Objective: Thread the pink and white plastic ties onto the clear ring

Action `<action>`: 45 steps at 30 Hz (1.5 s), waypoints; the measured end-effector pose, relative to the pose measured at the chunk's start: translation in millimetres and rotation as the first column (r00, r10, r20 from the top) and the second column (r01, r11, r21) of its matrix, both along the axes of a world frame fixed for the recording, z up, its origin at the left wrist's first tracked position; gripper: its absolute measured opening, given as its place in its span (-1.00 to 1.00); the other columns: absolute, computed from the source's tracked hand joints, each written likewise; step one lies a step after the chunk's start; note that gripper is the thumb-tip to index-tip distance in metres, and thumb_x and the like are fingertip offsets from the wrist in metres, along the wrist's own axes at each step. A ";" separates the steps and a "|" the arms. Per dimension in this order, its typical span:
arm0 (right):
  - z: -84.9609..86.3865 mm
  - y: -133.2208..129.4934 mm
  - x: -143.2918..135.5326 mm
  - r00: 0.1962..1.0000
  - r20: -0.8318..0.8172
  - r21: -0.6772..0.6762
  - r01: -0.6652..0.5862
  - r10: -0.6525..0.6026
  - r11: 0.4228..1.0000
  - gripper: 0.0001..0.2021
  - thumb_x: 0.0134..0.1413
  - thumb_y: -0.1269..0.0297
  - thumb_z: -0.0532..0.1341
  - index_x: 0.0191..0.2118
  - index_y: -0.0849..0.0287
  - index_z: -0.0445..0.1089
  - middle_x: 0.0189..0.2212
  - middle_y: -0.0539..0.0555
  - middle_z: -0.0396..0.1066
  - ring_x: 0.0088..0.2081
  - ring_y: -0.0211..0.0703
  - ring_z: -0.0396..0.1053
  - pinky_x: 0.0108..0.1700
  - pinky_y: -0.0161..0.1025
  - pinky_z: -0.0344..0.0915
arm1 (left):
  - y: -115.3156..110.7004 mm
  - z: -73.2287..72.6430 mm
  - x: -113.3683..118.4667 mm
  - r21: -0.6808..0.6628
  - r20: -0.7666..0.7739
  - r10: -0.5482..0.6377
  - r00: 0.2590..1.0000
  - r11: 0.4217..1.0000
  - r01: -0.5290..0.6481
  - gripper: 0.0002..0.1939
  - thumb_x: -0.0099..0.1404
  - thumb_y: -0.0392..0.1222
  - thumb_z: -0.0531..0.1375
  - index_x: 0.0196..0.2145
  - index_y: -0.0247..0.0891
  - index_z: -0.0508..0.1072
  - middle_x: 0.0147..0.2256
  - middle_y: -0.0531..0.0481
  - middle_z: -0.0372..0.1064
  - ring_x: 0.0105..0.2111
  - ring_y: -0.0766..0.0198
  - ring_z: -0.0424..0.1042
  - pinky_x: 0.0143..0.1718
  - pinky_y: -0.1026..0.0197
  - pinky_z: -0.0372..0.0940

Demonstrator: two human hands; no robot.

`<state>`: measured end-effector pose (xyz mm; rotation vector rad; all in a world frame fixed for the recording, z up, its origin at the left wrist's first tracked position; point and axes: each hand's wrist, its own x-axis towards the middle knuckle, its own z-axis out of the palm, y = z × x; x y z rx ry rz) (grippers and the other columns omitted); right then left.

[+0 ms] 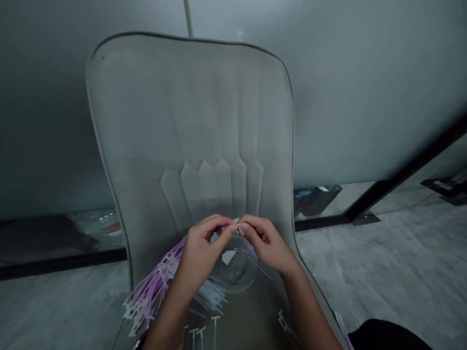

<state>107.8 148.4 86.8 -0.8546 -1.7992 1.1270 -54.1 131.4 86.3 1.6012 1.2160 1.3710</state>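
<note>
Two hands, left hand [199, 248] and right hand [266, 243], meet fingertip to fingertip, both pinching a tiny pale piece [236, 221] between them, directly above a clear glass bowl [235, 272] on a grey chair [189, 136].

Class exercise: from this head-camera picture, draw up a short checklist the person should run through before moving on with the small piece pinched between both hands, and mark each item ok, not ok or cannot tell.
1. Left hand has a fingertip grip on the small piece: ok.
2. Right hand pinches the same piece from the other side: ok.
3. Clear bowl sits upright on the chair seat below the hands: ok.
4. Purple and white strips lie within reach, left of the bowl: ok.
5. What the small piece is, and whether it is whole: cannot tell, too small.
6. Bowl's contents: cannot tell.
</note>
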 end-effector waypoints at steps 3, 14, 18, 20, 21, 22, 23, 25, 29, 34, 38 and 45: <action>1.7 -0.2 0.4 1.000 -0.030 -0.013 -0.008 0.008 1.000 -0.71 0.30 0.22 0.06 -0.45 0.19 0.26 -0.54 -0.06 0.11 -0.47 -0.29 0.05 -0.45 -0.32 0.00 | -0.8 2.7 -2.3 -0.011 -0.058 -0.018 0.998 1.000 0.017 -0.89 0.25 -0.18 0.23 -0.37 -0.24 0.52 -0.42 0.02 0.47 -0.39 0.28 0.40 -0.34 0.26 0.27; 1.5 0.1 -0.6 0.997 -0.083 -0.036 -0.011 0.008 0.999 -0.69 0.29 0.14 0.08 -0.46 0.18 0.25 -0.57 -0.09 0.06 -0.52 -0.30 0.00 -0.48 -0.32 -0.02 | -2.2 9.3 -1.6 0.108 -0.069 0.029 0.997 0.994 -0.022 -0.95 0.21 -0.28 0.27 -0.42 -0.23 0.52 -0.41 0.05 0.47 -0.36 0.32 0.43 -0.27 0.29 0.29; 1.2 1.3 0.1 0.999 -0.053 -0.019 -0.010 0.009 1.000 -0.70 0.27 0.17 0.10 -0.46 0.19 0.28 -0.55 -0.06 0.14 -0.48 -0.28 0.07 -0.44 -0.32 0.03 | -2.3 8.4 -3.8 0.114 -0.053 0.018 0.998 0.993 -0.012 -0.95 0.18 -0.31 0.28 -0.43 -0.24 0.55 -0.41 0.03 0.51 -0.36 0.30 0.46 -0.28 0.27 0.33; 0.7 1.8 0.7 0.999 -0.033 -0.014 -0.012 0.011 1.000 -0.71 0.26 0.17 0.11 -0.46 0.20 0.31 -0.54 -0.05 0.18 -0.46 -0.27 0.11 -0.43 -0.32 0.05 | -3.1 8.7 -4.5 0.112 -0.069 0.025 0.997 0.994 -0.017 -0.94 0.17 -0.33 0.28 -0.43 -0.23 0.55 -0.41 0.03 0.52 -0.36 0.30 0.47 -0.28 0.28 0.34; 0.4 2.0 1.0 1.000 -0.022 -0.012 -0.010 0.010 1.000 -0.71 0.26 0.17 0.10 -0.45 0.20 0.32 -0.54 -0.05 0.19 -0.46 -0.26 0.12 -0.42 -0.31 0.06 | -3.5 8.9 -4.8 0.107 -0.077 0.031 0.997 0.994 -0.022 -0.94 0.16 -0.33 0.28 -0.44 -0.23 0.56 -0.42 0.04 0.52 -0.37 0.30 0.47 -0.29 0.29 0.34; 0.0 2.1 1.3 1.000 -0.010 -0.009 -0.010 0.010 1.000 -0.71 0.27 0.18 0.10 -0.45 0.20 0.33 -0.54 -0.04 0.20 -0.45 -0.26 0.13 -0.41 -0.31 0.07 | -4.0 9.1 -5.2 0.099 -0.087 0.036 0.996 0.995 -0.027 -0.93 0.16 -0.34 0.28 -0.44 -0.23 0.56 -0.43 0.04 0.52 -0.37 0.30 0.47 -0.29 0.29 0.34; -0.4 2.2 1.5 1.000 0.005 -0.006 -0.010 0.010 1.000 -0.71 0.27 0.18 0.10 -0.44 0.20 0.33 -0.53 -0.04 0.20 -0.45 -0.25 0.14 -0.41 -0.31 0.07 | -4.3 9.1 -5.5 0.091 -0.096 0.041 0.995 0.995 -0.032 -0.93 0.15 -0.34 0.29 -0.45 -0.22 0.56 -0.43 0.05 0.53 -0.38 0.30 0.48 -0.30 0.29 0.35; -1.0 2.3 2.2 0.999 0.034 0.004 -0.013 0.013 1.000 -0.71 0.28 0.19 0.09 -0.43 0.20 0.34 -0.54 -0.04 0.20 -0.46 -0.25 0.13 -0.42 -0.31 0.07 | -4.8 8.8 -6.3 0.079 -0.107 0.048 0.993 0.996 -0.040 -0.93 0.14 -0.33 0.29 -0.45 -0.22 0.57 -0.43 0.04 0.53 -0.39 0.29 0.48 -0.31 0.29 0.36; -2.6 2.6 2.9 0.996 0.080 0.011 -0.035 0.034 0.999 -0.70 0.29 0.18 0.08 -0.43 0.20 0.34 -0.55 -0.05 0.16 -0.47 -0.26 0.10 -0.43 -0.31 0.04 | -4.6 6.4 -8.8 0.072 -0.120 0.040 0.992 0.997 -0.032 -0.94 0.13 -0.31 0.30 -0.46 -0.21 0.58 -0.43 0.03 0.54 -0.40 0.27 0.50 -0.32 0.27 0.39; -5.0 2.5 1.3 0.996 0.073 0.004 -0.050 0.049 0.999 -0.70 0.29 0.19 0.07 -0.44 0.21 0.33 -0.54 -0.05 0.16 -0.45 -0.25 0.11 -0.41 -0.31 0.06 | -3.5 4.6 -11.0 0.048 -0.095 0.021 0.995 0.999 -0.017 -0.94 0.09 -0.33 0.31 -0.47 -0.21 0.58 -0.45 0.03 0.55 -0.42 0.28 0.51 -0.35 0.28 0.40; -6.5 3.5 1.2 0.995 0.087 -0.002 -0.053 0.053 0.999 -0.68 0.30 0.17 0.07 -0.43 0.22 0.35 -0.54 -0.03 0.20 -0.45 -0.25 0.14 -0.40 -0.31 0.09 | -2.8 4.4 -8.6 0.024 -0.064 0.028 0.998 0.999 -0.027 -0.95 0.08 -0.33 0.30 -0.48 -0.24 0.58 -0.46 0.01 0.55 -0.43 0.26 0.52 -0.36 0.28 0.42; -9.4 5.5 3.3 0.995 0.086 0.006 -0.051 0.051 0.999 -0.66 0.27 0.11 0.09 -0.45 0.18 0.38 -0.57 -0.02 0.24 -0.43 -0.20 0.20 -0.38 -0.30 0.15 | -1.1 -0.1 -4.1 -0.020 -0.029 0.022 0.999 1.000 -0.023 -0.96 0.07 -0.30 0.31 -0.47 -0.25 0.59 -0.45 -0.02 0.58 -0.43 0.24 0.55 -0.36 0.27 0.46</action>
